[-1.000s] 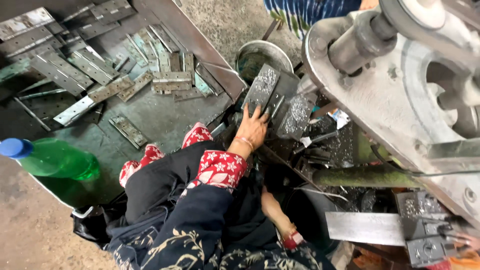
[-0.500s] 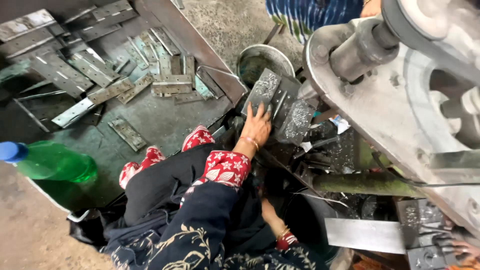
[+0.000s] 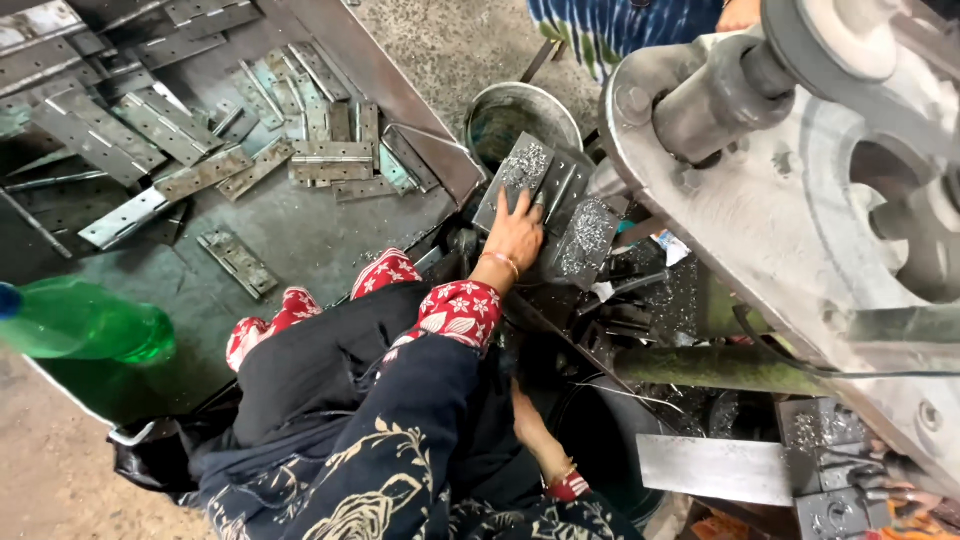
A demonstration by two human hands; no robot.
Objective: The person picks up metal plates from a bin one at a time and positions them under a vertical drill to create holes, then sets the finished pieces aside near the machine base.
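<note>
A green plastic bottle (image 3: 85,320) with a blue cap lies at the metal tray's (image 3: 300,235) near left edge. No labels, signs or screens show.
</note>
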